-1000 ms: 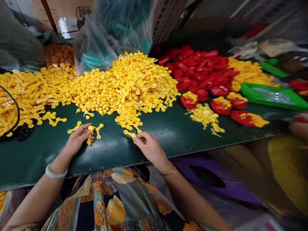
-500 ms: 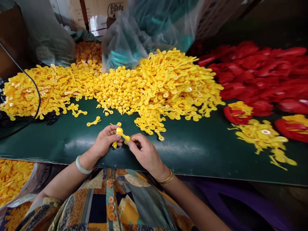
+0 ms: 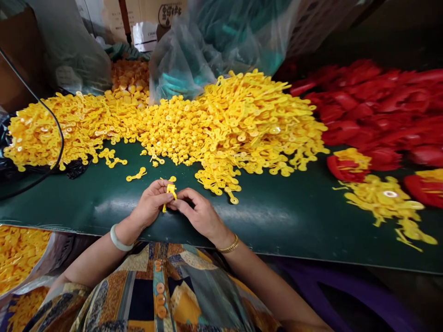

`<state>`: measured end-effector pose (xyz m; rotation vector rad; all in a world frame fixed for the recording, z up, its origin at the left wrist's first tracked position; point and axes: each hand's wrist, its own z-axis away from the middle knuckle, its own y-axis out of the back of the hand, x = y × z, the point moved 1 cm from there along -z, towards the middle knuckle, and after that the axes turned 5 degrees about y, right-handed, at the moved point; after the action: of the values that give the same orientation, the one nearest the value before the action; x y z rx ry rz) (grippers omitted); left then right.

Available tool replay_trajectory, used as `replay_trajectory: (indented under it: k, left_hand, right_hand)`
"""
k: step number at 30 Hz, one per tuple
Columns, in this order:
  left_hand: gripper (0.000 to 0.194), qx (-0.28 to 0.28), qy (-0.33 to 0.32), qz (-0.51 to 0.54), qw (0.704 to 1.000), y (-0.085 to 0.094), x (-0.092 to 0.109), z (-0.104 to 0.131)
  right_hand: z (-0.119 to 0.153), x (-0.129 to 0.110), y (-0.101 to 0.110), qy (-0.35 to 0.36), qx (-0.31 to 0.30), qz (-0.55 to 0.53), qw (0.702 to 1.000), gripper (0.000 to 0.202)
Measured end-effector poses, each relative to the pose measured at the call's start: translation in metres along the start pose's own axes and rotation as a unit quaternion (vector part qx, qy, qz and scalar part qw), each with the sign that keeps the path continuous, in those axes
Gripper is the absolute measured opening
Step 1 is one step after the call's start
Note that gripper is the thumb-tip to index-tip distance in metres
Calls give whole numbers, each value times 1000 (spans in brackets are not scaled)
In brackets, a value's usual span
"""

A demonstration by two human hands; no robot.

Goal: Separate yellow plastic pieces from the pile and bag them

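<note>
Left hand (image 3: 149,205) and right hand (image 3: 202,214) now meet closer than before, both pinching yellow pieces (image 3: 170,189).

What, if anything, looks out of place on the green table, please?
A white ring-like spot stands out on the small yellow cluster at right; its neighbours there are yellow. A lone yellow piece lies apart from the large yellow heap, beyond the left hand.
</note>
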<state>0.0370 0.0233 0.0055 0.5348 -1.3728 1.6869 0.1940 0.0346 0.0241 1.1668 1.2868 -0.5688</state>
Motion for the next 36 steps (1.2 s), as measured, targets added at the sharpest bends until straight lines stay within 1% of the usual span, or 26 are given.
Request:
replay_trajectory:
  k: [2,5,9,12,16,21,29,36]
  left_hand:
    - [38,-2,10,8,1000,3,2,1]
    - [36,18,21,16,999,9,6,3]
    - [44,43,37,28,998,16,12,6]
    - [43,44,41,48,997,18,12,6]
    - [39,36,38,70,996,18,10,5]
    - [35,35,30,94,995,16,10,7]
    - [36,16,35,103,994,13,11,10]
    - [35,24,38,104,994,12,10,11]
  right_hand:
    - [-1,1,0,-25,-11,-18,999,15]
    - [-3,3,1,-52,-30,-74,995,18]
    - [-7,5,4,-75,-41,-120,989,24]
    - [-12,6,3,-86,-27,-155,984,26]
    - [-19,8,-5,-79,10,-200,977,36]
    - [-22,10,-11,-62,15,-192,979,35]
    - [-22,10,-14,-48,29,-161,985,30]
    - [-22,10,-15,-19,43,-133,990,27]
